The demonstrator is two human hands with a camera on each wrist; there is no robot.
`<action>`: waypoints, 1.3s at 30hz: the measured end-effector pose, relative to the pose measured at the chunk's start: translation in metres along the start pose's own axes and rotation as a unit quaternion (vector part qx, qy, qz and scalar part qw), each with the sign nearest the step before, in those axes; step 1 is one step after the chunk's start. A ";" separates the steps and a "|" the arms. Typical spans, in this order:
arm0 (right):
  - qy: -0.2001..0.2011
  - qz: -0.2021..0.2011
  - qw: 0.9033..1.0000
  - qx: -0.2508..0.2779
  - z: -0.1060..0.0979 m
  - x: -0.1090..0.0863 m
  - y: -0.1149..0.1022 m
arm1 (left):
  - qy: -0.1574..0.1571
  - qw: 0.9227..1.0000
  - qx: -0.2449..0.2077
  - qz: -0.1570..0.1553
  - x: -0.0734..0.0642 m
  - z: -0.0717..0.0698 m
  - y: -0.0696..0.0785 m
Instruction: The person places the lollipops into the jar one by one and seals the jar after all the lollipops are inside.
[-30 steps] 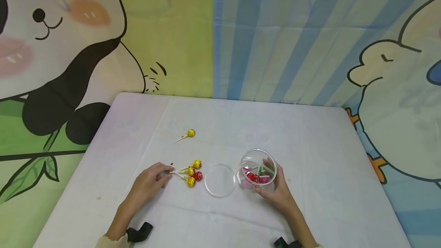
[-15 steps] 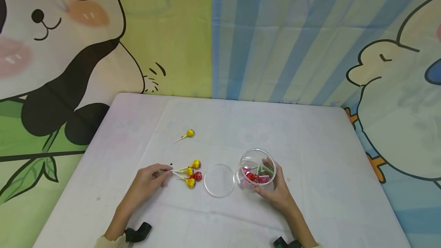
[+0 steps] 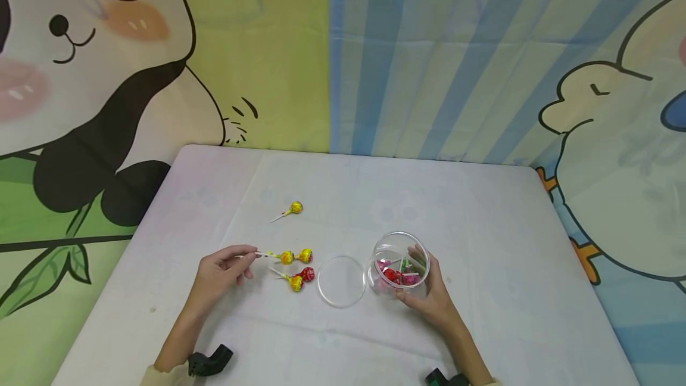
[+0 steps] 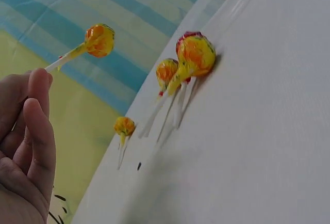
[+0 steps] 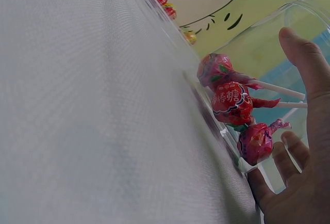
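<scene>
Up off the table, my left hand (image 3: 220, 270) pinches a yellow-wrapped lollipop (image 4: 99, 40) by its white stick, between thumb and fingers. Below it on the table lie more lollipops: a yellow one (image 3: 305, 255), a second yellow one (image 3: 296, 283) and a red one (image 3: 308, 274). My right hand (image 3: 436, 302) grips the side of a clear round jar (image 3: 377, 255) without its lid. Inside the jar are several red and pink lollipops (image 5: 232, 102) with white sticks. The thumb and fingers of that hand lie around the jar's wall in the right wrist view.
A clear round lid (image 3: 342, 281) lies flat between the loose lollipops and the jar. Farther back, a single yellow lollipop (image 3: 296, 207) rests on the white tablecloth (image 3: 482, 243). Behind the table hangs a cartoon-printed cloth backdrop (image 3: 418, 58).
My left hand has taken one yellow lollipop by its stick from the group and drawn it up and to the left. The right hand and jar have stayed put.
</scene>
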State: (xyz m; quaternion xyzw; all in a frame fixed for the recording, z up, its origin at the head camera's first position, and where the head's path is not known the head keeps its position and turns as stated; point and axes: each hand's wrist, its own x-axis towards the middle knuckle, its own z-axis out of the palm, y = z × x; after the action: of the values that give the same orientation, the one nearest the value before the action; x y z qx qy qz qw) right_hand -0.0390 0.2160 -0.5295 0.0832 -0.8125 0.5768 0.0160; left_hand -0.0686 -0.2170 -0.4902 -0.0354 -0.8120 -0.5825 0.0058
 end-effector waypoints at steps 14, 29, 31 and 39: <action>-0.002 0.012 1.000 -0.006 0.000 0.002 -0.004 | -0.086 0.985 -0.131 0.069 0.025 0.036 0.048; 0.002 0.009 1.000 -0.014 0.000 0.001 -0.001 | -0.174 0.962 -0.132 0.162 0.049 0.103 0.091; 0.001 0.007 1.000 -0.010 0.000 0.001 -0.001 | -0.179 0.961 -0.132 0.167 0.051 0.112 0.096; -0.003 0.005 1.000 0.010 0.000 0.001 0.001 | -0.204 0.956 -0.102 0.183 0.052 0.151 0.103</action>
State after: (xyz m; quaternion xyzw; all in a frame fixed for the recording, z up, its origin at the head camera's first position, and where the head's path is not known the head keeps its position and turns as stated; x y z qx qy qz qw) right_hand -0.0402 0.2165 -0.5302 0.0806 -0.8069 0.5850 0.0100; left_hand -0.1093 -0.0389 -0.4383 -0.3014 -0.7117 -0.6319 -0.0569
